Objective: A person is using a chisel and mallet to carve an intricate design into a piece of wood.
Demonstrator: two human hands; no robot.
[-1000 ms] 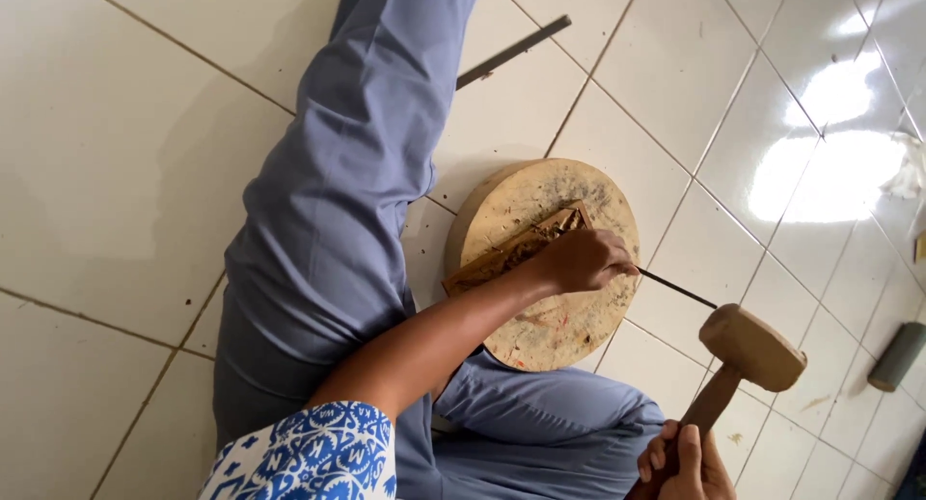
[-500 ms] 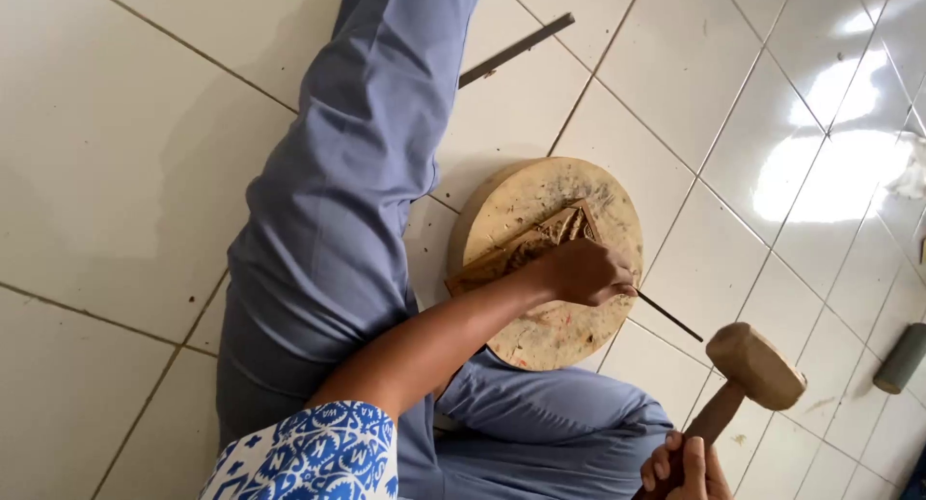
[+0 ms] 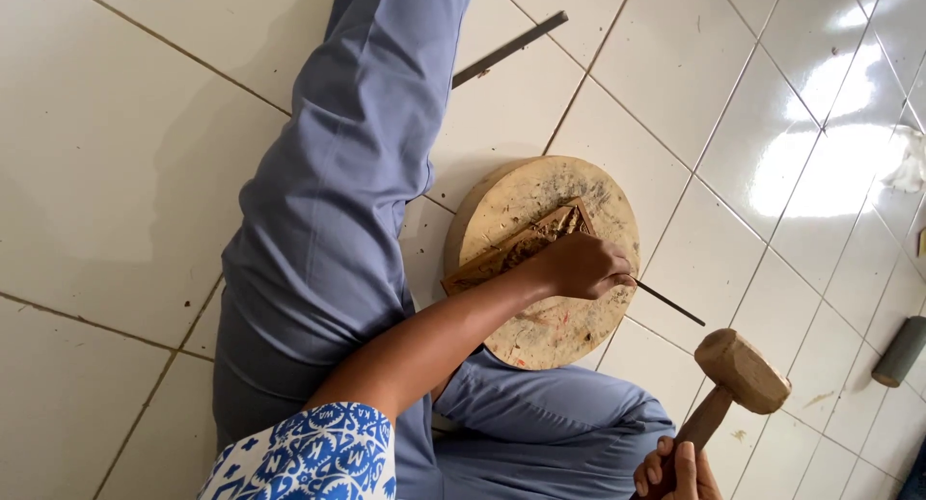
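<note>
My left hand [image 3: 581,267] grips the thin dark metal chisel [image 3: 666,302] over the small brown carved wood piece [image 3: 521,249] on the round wooden block [image 3: 545,259]. My right hand [image 3: 675,471] grips the wooden mallet [image 3: 738,375]. I'd strike squarely, chisel steady. I can't see the chisel tip; the right hand is cut off.

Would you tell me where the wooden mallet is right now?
In the head view, the wooden mallet is at lower right, held by its handle in the right hand, raised just right of the round wooden block.
</note>
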